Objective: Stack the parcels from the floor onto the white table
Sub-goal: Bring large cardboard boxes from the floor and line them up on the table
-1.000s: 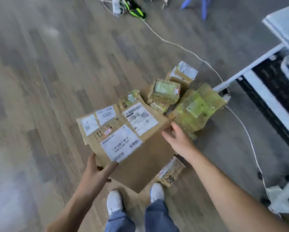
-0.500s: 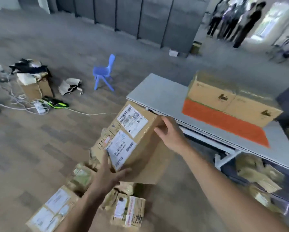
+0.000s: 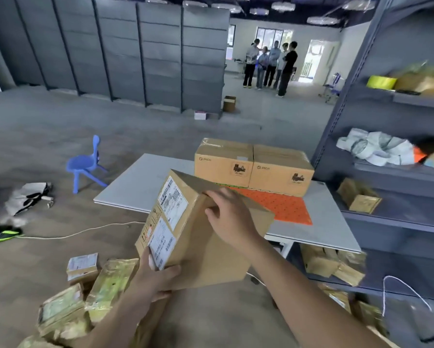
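Holding the cardboard parcel [image 3: 206, 237] off the floor between both hands, we note it tilted, with its labelled face turned to our left and its upper edge leaning away from us toward the white table [image 3: 140, 182]. Our left hand [image 3: 153, 280] grips the low near corner, thumb laid across the plain side and fingers wrapped onto the label side. Our right hand [image 3: 231, 219] sits high on the parcel, fingers curled over its top edge. The relation that matters is that the table lies straight ahead and slightly right of the parcel. The right hand is the nearer one to it, and the left is low and close to our body. The parcel's far corner overlaps the orange mat [image 3: 281, 207] in view. We cannot tell whether it is over the tabletop or just short of the near rim. Two brown boxes [image 3: 223, 164] stand side by side, touching, at the back of the mat. Judgement: the carry is under way, and the next move calls for levelling the parcel and pushing it forward. More parcels on the floor [image 3: 110, 280] lie beside our left arm, so much of the task remains.
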`<move>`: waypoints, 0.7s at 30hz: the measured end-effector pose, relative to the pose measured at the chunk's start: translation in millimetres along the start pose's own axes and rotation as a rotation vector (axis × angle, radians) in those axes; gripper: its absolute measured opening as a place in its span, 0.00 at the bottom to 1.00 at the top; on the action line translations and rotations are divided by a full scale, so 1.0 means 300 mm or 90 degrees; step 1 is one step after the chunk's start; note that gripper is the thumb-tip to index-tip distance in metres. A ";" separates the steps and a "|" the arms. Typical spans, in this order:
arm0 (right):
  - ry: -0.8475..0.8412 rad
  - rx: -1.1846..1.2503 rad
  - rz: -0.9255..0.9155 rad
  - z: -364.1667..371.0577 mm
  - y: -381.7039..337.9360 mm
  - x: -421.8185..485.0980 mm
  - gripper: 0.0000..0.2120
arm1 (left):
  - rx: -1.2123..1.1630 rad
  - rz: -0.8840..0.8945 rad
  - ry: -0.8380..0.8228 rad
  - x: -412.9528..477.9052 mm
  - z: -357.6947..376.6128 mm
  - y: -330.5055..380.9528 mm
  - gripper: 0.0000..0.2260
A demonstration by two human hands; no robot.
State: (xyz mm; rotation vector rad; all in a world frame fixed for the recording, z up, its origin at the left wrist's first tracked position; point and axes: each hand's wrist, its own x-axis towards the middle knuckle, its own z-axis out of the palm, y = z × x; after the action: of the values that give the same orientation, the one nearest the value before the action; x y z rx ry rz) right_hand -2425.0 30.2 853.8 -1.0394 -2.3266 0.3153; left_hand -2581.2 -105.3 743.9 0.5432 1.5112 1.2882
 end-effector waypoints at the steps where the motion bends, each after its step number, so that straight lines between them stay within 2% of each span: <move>1: 0.007 -0.007 -0.010 -0.022 0.040 0.004 0.20 | 0.002 -0.002 0.004 0.019 0.054 0.004 0.48; 10: 0.023 -0.012 -0.018 -0.139 0.308 0.058 0.25 | 0.027 -0.020 0.013 0.162 0.346 0.086 0.55; 21: 0.012 0.034 0.051 -0.160 0.540 0.256 0.26 | 0.049 -0.030 0.014 0.476 0.492 0.214 0.47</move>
State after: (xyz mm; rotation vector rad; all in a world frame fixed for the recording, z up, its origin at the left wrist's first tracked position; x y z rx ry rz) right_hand -2339.8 195.0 854.7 -1.1065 -2.2519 0.3953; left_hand -2519.3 99.9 759.9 0.5408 1.5885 1.2076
